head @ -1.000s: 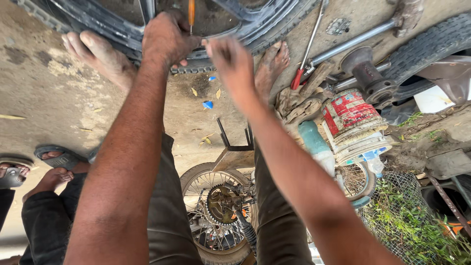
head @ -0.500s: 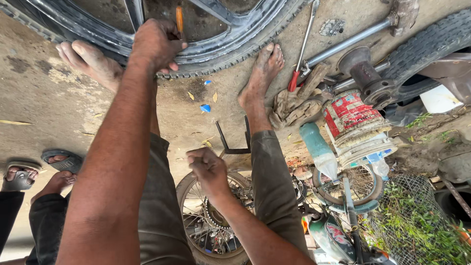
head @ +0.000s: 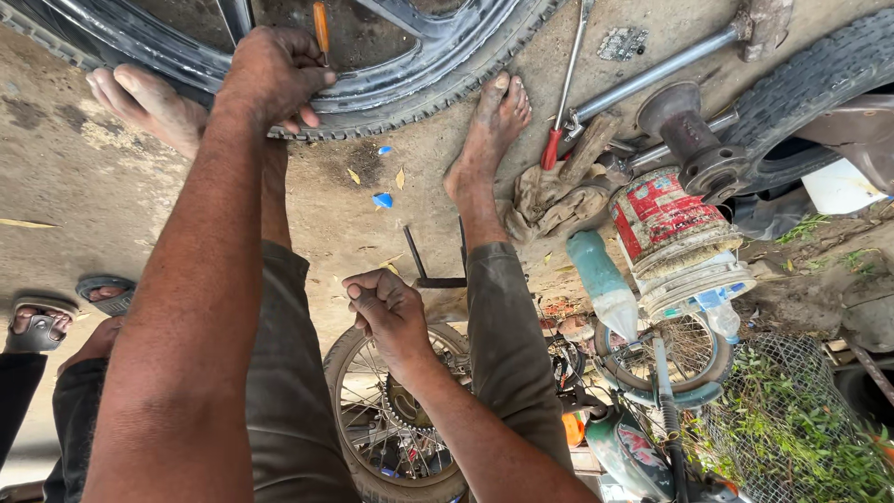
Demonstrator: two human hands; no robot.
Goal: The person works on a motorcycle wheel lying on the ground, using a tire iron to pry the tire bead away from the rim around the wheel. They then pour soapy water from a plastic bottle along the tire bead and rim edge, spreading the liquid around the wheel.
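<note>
A black tyre on its rim [head: 438, 84] lies on the concrete ahead of my bare feet. My left hand [head: 275, 79] reaches out to the tyre's edge, shut on an orange-handled screwdriver [head: 320, 23] whose tip is hidden at the rim. Drawn back between my knees, my right hand [head: 386, 312] is a loose fist with nothing visible in it. My right foot [head: 489, 130] rests against the tyre's tread.
A red-handled tool [head: 563, 102], dirty rags [head: 549, 200], a metal hub on a rod [head: 689, 140], a red tin can [head: 656, 214] and a teal bottle [head: 601, 279] lie right. Another tyre [head: 819, 74] is far right. A spoked wheel [head: 391, 428] stands below. Another person's sandalled foot [head: 37, 326] is left.
My right hand has left the tyre and pulled back to between my knees, closing into a fist. My left hand stays at the rim with the screwdriver.
</note>
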